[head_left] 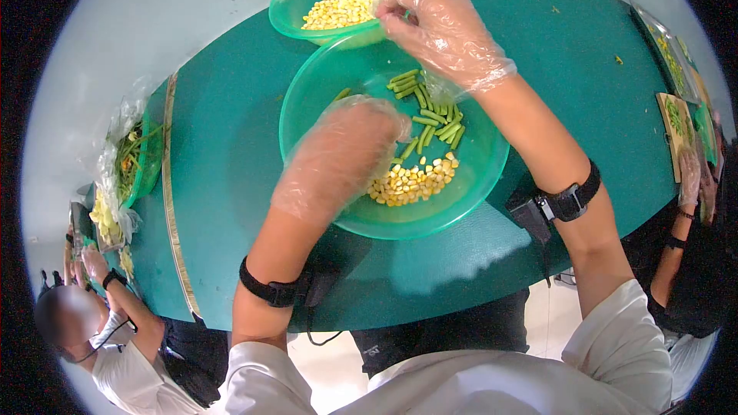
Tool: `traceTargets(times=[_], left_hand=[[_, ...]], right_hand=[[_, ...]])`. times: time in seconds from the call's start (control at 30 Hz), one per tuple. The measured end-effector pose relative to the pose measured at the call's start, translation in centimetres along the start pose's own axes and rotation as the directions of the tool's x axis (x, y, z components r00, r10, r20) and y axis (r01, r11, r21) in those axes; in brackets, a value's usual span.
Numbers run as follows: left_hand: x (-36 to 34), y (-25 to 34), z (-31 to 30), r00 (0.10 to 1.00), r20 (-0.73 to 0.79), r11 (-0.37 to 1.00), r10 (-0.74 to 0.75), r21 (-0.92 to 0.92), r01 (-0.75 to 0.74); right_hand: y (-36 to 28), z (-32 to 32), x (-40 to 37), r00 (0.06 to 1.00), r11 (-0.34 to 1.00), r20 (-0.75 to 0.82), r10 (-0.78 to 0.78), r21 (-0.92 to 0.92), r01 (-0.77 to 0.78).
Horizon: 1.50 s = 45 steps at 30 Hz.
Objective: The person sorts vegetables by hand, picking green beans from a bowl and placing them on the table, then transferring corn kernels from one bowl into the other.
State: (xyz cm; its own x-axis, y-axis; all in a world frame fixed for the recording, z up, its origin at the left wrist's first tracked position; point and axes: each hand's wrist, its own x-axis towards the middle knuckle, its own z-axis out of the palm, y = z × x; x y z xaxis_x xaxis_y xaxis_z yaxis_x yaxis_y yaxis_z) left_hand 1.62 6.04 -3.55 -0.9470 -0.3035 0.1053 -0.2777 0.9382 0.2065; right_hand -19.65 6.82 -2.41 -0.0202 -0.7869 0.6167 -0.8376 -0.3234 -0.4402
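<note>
A large translucent green bowl (492, 157) holds cut green bean pieces (434, 119) and a heap of yellow corn kernels (415, 184) on the near side. My left hand (342, 150), in a clear plastic glove, hangs over the left half of this bowl, fingers curled; what they hold, if anything, is hidden. At the far rim is my right hand (446, 34), gloved too, with thumb and fingers pinched together beside the second green bowl (288, 11). More corn kernels (346, 4) lie in that bowl. I cannot make out anything in the pinch.
On the left, past a tape strip (181, 200) on the green table (584, 54), stands a green basket (150, 157) of vegetables with plastic wrap. A co-worker (115, 338) works there. Trays and a cutting board (676, 131) lie at the right, near another person's gloved hand (689, 177).
</note>
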Motion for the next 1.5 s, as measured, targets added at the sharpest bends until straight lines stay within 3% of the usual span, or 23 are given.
traceTargets(times=[0.1, 0.2, 0.23, 0.3, 0.4, 0.53, 0.63, 0.8, 1.0, 1.1, 1.23, 1.33, 1.5], left_hand=[[0.6, 0.8, -1.1, 0.981, 0.155, 0.992, -0.119, 0.053, 0.112], [0.5, 0.3, -1.2, 0.995, -0.024, 0.985, -0.099, -0.145, 0.095], [0.5, 0.2, -1.4, 0.987, -0.046, 0.944, -0.156, -0.302, 0.135], [0.8, 0.0, -2.2, 0.96, -0.067, 0.787, -0.272, -0.59, 0.182], [1.5, -0.9, -2.0, 0.834, -0.12, 0.454, -0.539, -0.875, 0.168], [1.3, -1.0, -3.5, 0.712, -0.061, 0.255, -0.7, -0.952, 0.169], [1.3, -1.1, -3.5, 0.715, -0.057, 0.203, -0.697, -0.972, 0.12], [1.3, -1.6, -3.0, 0.732, -0.048, 0.209, -0.679, -0.969, 0.131], [1.2, -2.0, -2.9, 0.736, -0.06, 0.226, -0.674, -0.966, 0.128], [1.3, -1.7, -2.9, 0.722, -0.065, 0.222, -0.689, -0.967, 0.125], [1.5, -1.5, -3.1, 0.715, -0.09, 0.236, -0.694, -0.966, 0.107], [1.2, -1.1, -3.3, 0.768, -0.059, 0.313, -0.638, -0.931, 0.188], [1.2, -1.0, -2.5, 0.842, -0.065, 0.363, -0.536, -0.918, 0.161]], right_hand=[[-0.3, -0.2, 0.0, 1.0, 1.0, 0.002, -0.005, 0.001, 0.005], [-0.2, -0.2, -0.1, 1.0, 1.0, 0.001, -0.012, 0.014, 0.012], [-0.3, -0.1, -0.1, 1.0, 1.0, -0.003, -0.002, 0.031, 0.002], [-0.5, 0.0, 0.0, 1.0, 0.998, -0.015, 0.015, 0.062, -0.014], [-0.6, 0.2, 0.1, 0.994, 0.989, -0.092, -0.054, 0.132, 0.066], [-1.7, -0.1, 0.1, 0.997, 0.973, 0.031, -0.068, 0.223, 0.06], [-2.3, -0.3, -0.1, 0.984, 0.928, 0.161, -0.077, 0.373, 0.012], [-2.2, -0.6, -0.1, 0.961, 0.839, 0.275, -0.034, 0.53, -0.122], [-2.2, -0.5, 0.0, 0.954, 0.876, 0.279, -0.107, 0.48, -0.042], [-1.4, 0.1, -0.1, 0.957, 0.873, 0.284, -0.054, 0.479, -0.093], [-1.3, -0.5, 0.0, 0.982, 0.943, 0.164, 0.095, 0.301, -0.142], [-0.9, -0.4, 0.1, 0.984, 0.964, 0.006, 0.177, 0.198, -0.175], [0.4, 0.1, -0.1, 0.991, 0.989, -0.098, 0.096, 0.126, -0.083]])
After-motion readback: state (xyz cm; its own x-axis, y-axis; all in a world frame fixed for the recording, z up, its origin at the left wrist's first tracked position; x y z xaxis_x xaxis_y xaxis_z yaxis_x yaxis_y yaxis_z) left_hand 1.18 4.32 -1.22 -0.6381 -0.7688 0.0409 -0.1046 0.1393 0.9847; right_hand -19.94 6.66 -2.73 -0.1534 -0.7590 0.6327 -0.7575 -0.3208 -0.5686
